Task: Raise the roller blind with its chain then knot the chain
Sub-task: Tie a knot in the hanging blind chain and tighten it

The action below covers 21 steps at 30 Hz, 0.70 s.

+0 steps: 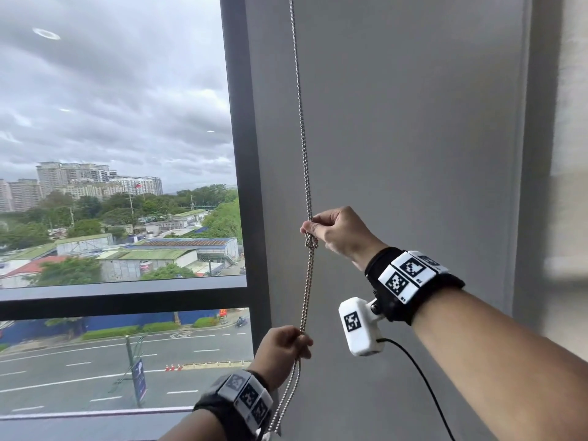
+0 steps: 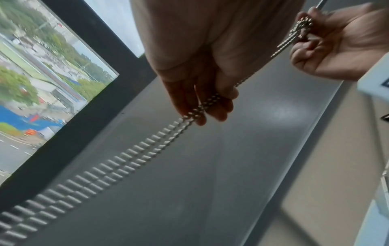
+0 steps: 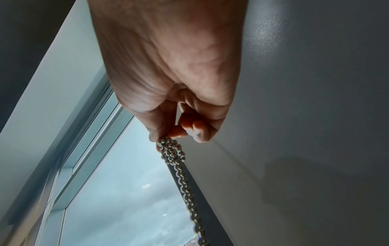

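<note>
While our right hand point(image 1: 337, 232) pinches the chain point(image 1: 300, 128) just above a knot point(image 1: 311, 242), our left hand point(image 1: 281, 351) grips the doubled strands lower down, fingers curled round them. Chain is metal, beaded, runs down from the top of the head view along the grey wall panel point(image 1: 413, 138), right beside the dark window frame point(image 1: 237, 122). Knot sits directly under our right fingertips, touching them; below it two strands run straight to our left fist, then hang loose past the left wrist. From the left wrist view, left fingers point(image 2: 210, 106) wrap the two strands, chain point(image 2: 136, 154) trails toward the lower left, blurred there, and the right hand point(image 2: 336, 41) shows upper right with the knot point(image 2: 302, 28) at its fingers. From the right wrist view, thumb and fingers of the right hand point(image 3: 168, 74) close on the knot point(image 3: 171, 152), chain point(image 3: 189, 199) continuing away against the frame edge. Window point(image 1: 111, 154) shows cloudy sky, buildings, a road. Both wrists carry black bands with marker tags; a white camera unit point(image 1: 361, 326) hangs under our right wrist. Blind itself we cannot make out.
</note>
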Available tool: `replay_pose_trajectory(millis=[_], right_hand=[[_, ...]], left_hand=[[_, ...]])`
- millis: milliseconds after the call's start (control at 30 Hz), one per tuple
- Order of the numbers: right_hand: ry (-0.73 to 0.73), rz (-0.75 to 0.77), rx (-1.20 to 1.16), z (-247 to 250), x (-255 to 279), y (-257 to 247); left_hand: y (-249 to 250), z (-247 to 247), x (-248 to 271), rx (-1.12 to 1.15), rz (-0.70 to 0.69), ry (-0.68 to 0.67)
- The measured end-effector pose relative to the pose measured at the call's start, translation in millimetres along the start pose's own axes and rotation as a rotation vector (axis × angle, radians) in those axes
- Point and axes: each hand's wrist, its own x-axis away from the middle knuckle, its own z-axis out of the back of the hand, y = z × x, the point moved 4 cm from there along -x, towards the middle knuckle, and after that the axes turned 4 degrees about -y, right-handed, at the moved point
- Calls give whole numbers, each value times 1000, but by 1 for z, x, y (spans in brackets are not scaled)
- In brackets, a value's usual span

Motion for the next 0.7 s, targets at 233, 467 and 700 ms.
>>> replay_pose_trajectory(millis=[233,467,700], right_hand=[[34,-5,53,4,-6,6],[32,8,76,3,-7,6],[55,8,126,12,-7,11]], left_hand=[[35,23,-7,45,16,-92],[147,36,-42,474,-140,-3],[183,34,-61,221,-94,143]])
